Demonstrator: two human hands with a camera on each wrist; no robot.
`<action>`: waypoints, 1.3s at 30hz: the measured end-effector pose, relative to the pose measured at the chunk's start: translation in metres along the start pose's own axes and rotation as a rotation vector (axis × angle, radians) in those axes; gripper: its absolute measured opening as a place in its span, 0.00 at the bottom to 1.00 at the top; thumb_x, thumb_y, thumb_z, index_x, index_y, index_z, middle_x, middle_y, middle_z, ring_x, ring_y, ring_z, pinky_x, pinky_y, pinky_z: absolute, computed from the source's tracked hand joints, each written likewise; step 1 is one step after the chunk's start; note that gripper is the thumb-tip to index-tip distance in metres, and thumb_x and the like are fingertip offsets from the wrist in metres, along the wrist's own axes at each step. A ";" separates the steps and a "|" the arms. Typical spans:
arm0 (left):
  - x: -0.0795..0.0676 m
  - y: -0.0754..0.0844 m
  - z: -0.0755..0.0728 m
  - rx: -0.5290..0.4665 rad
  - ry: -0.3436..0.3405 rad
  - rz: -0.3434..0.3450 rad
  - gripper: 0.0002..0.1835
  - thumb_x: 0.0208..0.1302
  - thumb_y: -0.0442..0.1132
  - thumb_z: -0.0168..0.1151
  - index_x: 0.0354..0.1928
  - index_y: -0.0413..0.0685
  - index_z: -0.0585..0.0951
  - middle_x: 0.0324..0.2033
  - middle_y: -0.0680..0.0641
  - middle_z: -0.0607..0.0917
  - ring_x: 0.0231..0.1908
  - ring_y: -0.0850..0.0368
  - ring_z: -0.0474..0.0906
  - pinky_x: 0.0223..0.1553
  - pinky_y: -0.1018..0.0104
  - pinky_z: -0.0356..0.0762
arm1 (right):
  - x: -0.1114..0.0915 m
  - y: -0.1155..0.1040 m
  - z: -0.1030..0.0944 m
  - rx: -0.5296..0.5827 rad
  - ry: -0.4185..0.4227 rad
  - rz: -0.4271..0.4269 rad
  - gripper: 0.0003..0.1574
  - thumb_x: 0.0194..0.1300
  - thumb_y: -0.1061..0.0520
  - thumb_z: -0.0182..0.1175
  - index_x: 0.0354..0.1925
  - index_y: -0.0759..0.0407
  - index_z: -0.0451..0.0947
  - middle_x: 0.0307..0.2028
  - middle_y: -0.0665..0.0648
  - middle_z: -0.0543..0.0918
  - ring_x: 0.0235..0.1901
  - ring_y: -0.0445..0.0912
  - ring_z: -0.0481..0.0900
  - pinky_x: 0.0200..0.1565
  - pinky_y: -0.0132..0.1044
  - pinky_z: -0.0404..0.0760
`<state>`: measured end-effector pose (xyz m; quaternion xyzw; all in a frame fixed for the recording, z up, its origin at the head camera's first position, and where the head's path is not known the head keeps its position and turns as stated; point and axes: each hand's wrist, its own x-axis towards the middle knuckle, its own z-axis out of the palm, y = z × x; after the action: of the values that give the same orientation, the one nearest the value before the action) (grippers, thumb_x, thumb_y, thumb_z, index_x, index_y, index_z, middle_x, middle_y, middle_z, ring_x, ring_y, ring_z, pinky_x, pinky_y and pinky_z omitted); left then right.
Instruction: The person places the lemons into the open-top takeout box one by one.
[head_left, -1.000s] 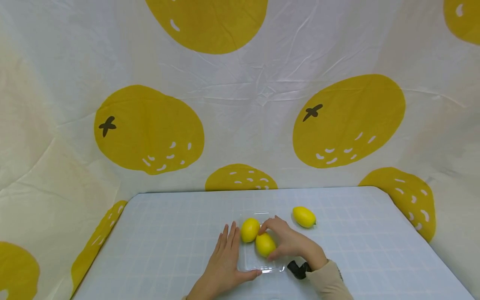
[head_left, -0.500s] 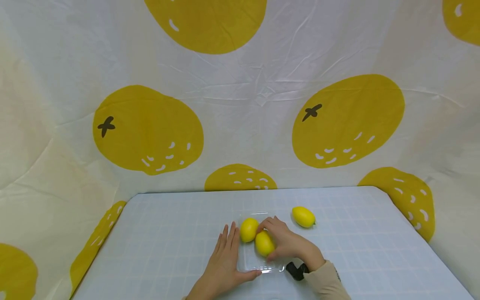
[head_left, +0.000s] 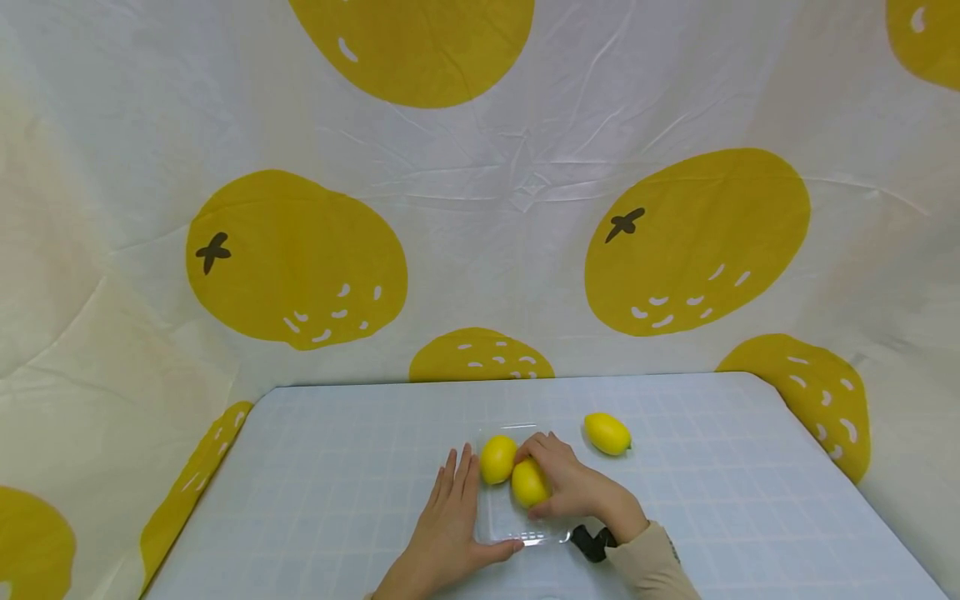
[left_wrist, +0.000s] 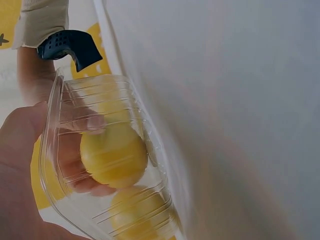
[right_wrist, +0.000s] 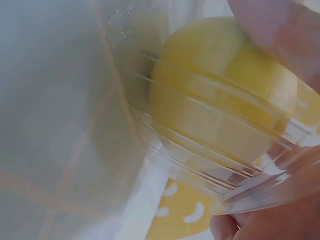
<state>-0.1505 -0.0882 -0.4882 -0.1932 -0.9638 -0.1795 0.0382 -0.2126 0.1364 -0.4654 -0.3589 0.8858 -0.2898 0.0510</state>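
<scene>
A clear plastic container (head_left: 510,529) with ribbed walls stands on the table. Inside it, my right hand (head_left: 581,487) grips a yellow lemon (head_left: 529,483) between curled fingers and thumb. Right beside that one, a second lemon (head_left: 497,459) lies in the container's far left corner. My left hand (head_left: 445,512) rests against the container's left side with straight fingers, its thumb stretched along the near edge. Through the clear wall, the left wrist view shows the gripped lemon (left_wrist: 114,155) with right-hand fingers around it. The right wrist view has this lemon (right_wrist: 215,85) close behind the ribs.
A third lemon (head_left: 607,434) lies on the table to the right, beyond the container. The table (head_left: 337,467) has a pale checked cloth. Behind it hangs a white curtain (head_left: 495,250) printed with big yellow fruit. A black mount (head_left: 591,543) sits at my right wrist.
My right hand and the lemon in it have shifted only very slightly within the container. The left hand and the other lemons stay where they were.
</scene>
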 end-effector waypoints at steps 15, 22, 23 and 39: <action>0.000 0.000 -0.001 -0.004 0.012 0.013 0.66 0.41 0.83 0.48 0.72 0.39 0.50 0.73 0.41 0.45 0.71 0.42 0.38 0.68 0.43 0.45 | 0.001 -0.003 -0.002 0.007 -0.005 0.002 0.42 0.37 0.53 0.78 0.51 0.54 0.69 0.50 0.51 0.70 0.60 0.49 0.63 0.68 0.59 0.44; -0.001 0.000 -0.001 -0.005 0.014 0.018 0.66 0.41 0.83 0.47 0.72 0.38 0.50 0.73 0.40 0.45 0.71 0.42 0.38 0.68 0.43 0.45 | 0.000 -0.003 -0.003 -0.009 -0.009 0.009 0.41 0.38 0.51 0.78 0.50 0.52 0.70 0.50 0.50 0.69 0.60 0.49 0.63 0.68 0.58 0.44; -0.001 0.000 -0.001 -0.005 0.015 0.019 0.67 0.41 0.83 0.47 0.72 0.38 0.50 0.73 0.40 0.45 0.71 0.42 0.38 0.68 0.43 0.45 | 0.000 -0.004 -0.003 -0.012 -0.008 0.005 0.41 0.38 0.51 0.78 0.50 0.53 0.70 0.49 0.50 0.70 0.59 0.48 0.63 0.68 0.58 0.44; -0.001 0.000 -0.001 -0.001 0.024 0.033 0.66 0.42 0.83 0.46 0.71 0.36 0.51 0.72 0.39 0.46 0.71 0.41 0.38 0.68 0.44 0.45 | -0.004 -0.006 -0.010 0.044 -0.006 0.022 0.38 0.42 0.46 0.76 0.50 0.51 0.71 0.51 0.49 0.70 0.57 0.48 0.64 0.62 0.56 0.61</action>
<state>-0.1492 -0.0892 -0.4871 -0.2072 -0.9599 -0.1816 0.0524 -0.2096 0.1404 -0.4542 -0.3486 0.8830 -0.3077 0.0646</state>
